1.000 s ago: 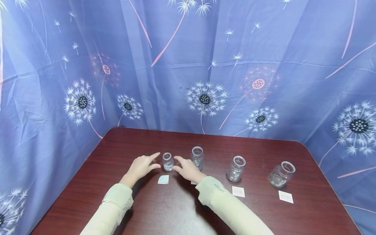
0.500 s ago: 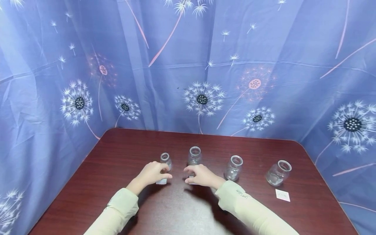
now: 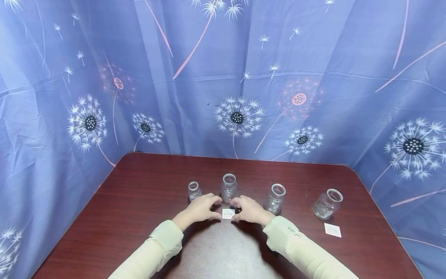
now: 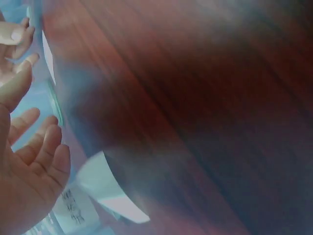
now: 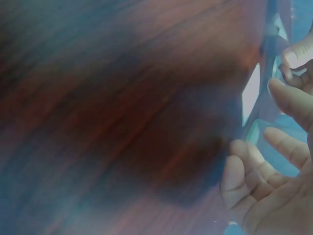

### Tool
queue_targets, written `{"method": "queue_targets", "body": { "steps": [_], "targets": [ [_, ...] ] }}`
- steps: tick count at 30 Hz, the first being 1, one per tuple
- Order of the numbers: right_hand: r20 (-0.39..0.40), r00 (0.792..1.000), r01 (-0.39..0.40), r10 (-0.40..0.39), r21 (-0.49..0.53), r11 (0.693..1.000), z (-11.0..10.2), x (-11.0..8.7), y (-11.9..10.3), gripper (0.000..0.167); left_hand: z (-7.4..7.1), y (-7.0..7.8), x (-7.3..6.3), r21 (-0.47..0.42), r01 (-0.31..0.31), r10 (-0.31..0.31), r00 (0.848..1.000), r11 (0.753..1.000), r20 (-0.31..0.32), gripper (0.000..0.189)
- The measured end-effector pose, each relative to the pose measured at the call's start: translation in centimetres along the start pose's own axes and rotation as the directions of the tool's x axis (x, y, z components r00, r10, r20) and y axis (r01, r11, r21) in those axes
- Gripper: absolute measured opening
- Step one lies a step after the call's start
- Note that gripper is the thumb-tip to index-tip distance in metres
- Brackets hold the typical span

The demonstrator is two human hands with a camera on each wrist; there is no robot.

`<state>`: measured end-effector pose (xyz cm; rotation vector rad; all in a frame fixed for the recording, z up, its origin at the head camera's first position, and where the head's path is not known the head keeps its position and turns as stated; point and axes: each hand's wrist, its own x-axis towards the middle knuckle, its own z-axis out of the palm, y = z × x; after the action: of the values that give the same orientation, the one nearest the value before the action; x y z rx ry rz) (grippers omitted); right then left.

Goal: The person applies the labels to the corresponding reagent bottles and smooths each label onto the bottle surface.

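Observation:
In the head view my left hand (image 3: 200, 208) and right hand (image 3: 251, 210) face each other over the table, fingers bent and spread, holding nothing. Between them lies a small white card (image 3: 228, 214) with writing; the fingertips of both hands come close to its sides. Just behind the card stands a lidless glass jar (image 3: 229, 190), its lower part near my index fingers. A smaller glass jar (image 3: 194, 190) stands behind my left hand, partly covered by it. The left wrist view shows a curled paper slip (image 4: 112, 188) and a printed label (image 4: 73, 210) beside my left hand.
To the right stand two more lidless glass jars, one (image 3: 275, 199) behind my right wrist and one (image 3: 327, 203) farther right. A white card (image 3: 332, 230) lies before the rightmost jar. Behind the dark red table (image 3: 153, 170) hangs a blue dandelion-print curtain (image 3: 195, 128).
Both hands have left the sides of the smallest jar. They have moved right and closer to me, and now sit at either side of the card before the second jar.

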<state>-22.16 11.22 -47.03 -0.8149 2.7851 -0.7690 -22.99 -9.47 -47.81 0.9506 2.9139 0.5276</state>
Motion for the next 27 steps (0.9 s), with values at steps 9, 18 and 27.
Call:
{"method": "queue_targets", "body": {
  "steps": [9,18,27],
  "targets": [
    [-0.031,0.998,-0.054,0.052,-0.077,0.996,1.1,0.1,0.5,0.034,1.1,1.0,1.0,0.037,0.047,-0.049,0.997,0.998,0.051,0.034],
    [-0.041,0.996,-0.077,0.073,-0.094,0.993,1.3,0.0,0.3,0.028,2.0,1.0,1.6,0.033,0.058,-0.060,0.997,0.998,0.047,0.027],
    [-0.043,0.996,-0.080,0.076,-0.093,0.992,1.3,0.1,0.4,0.026,1.9,1.5,1.9,0.032,0.113,-0.115,0.991,0.993,0.069,0.028]
  ]
}}
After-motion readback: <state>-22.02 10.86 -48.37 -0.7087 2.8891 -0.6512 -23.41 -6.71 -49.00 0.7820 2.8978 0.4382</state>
